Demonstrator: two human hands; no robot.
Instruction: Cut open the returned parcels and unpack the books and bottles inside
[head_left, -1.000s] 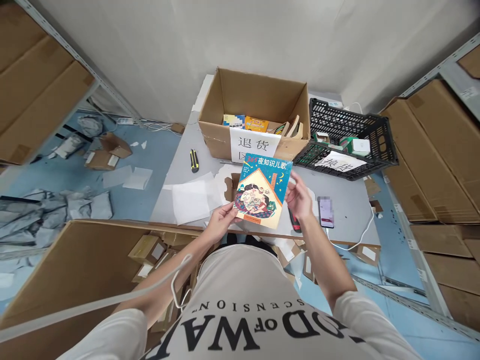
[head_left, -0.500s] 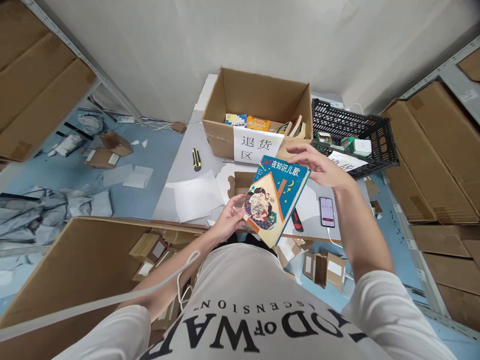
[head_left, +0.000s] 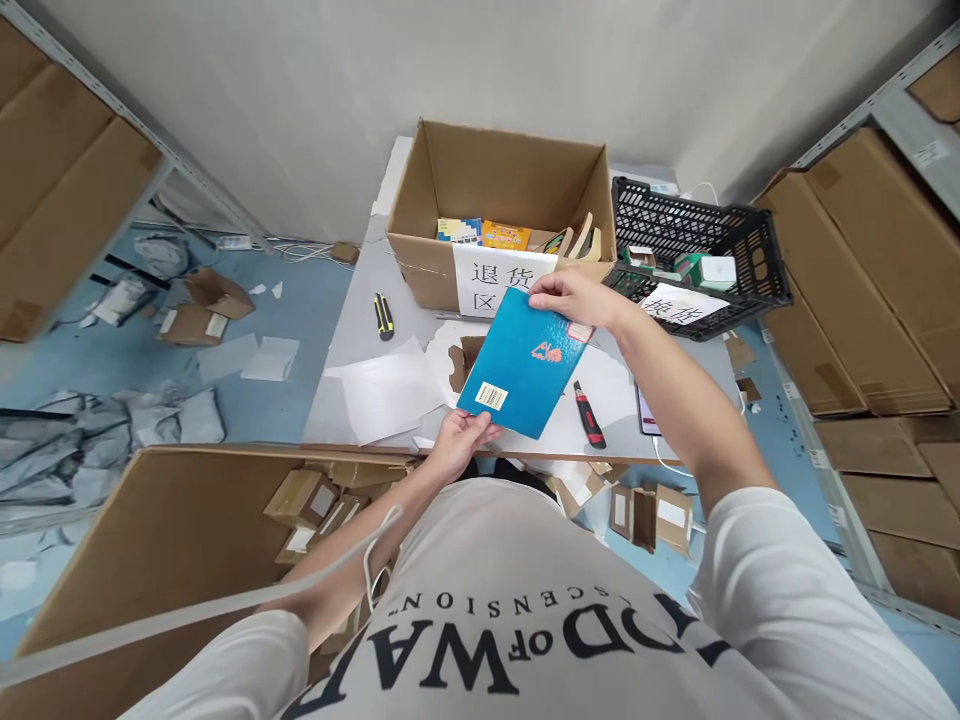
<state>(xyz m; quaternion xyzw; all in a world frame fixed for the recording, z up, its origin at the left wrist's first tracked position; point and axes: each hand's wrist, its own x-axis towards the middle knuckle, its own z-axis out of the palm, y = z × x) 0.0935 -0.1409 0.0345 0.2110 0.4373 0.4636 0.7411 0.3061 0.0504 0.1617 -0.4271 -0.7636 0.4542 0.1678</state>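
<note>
A blue book [head_left: 521,365] is held tilted above the table, its back cover with a barcode and an orange logo facing up. My left hand [head_left: 463,440] pinches its lower left corner, thumb on the cover. At the upper edge my right hand [head_left: 577,298] grips it, fingers closed over the top. Beneath the book, a small opened carton [head_left: 457,365] is mostly hidden. A red and black utility knife [head_left: 589,416] lies just right of the book. Behind it stands a large cardboard box [head_left: 427,275] with a paper label and several books inside.
A black plastic crate [head_left: 757,265] holding small boxes stands at the back right. On the table [head_left: 352,330] lie a yellow and black utility knife [head_left: 383,316], white paper [head_left: 390,390] and a partly hidden phone [head_left: 647,412]. A big open carton [head_left: 172,530] stands at the lower left.
The book has been turned over from its illustrated front cover to its blue back cover. My right hand has moved left along with it and now grips its top edge.
</note>
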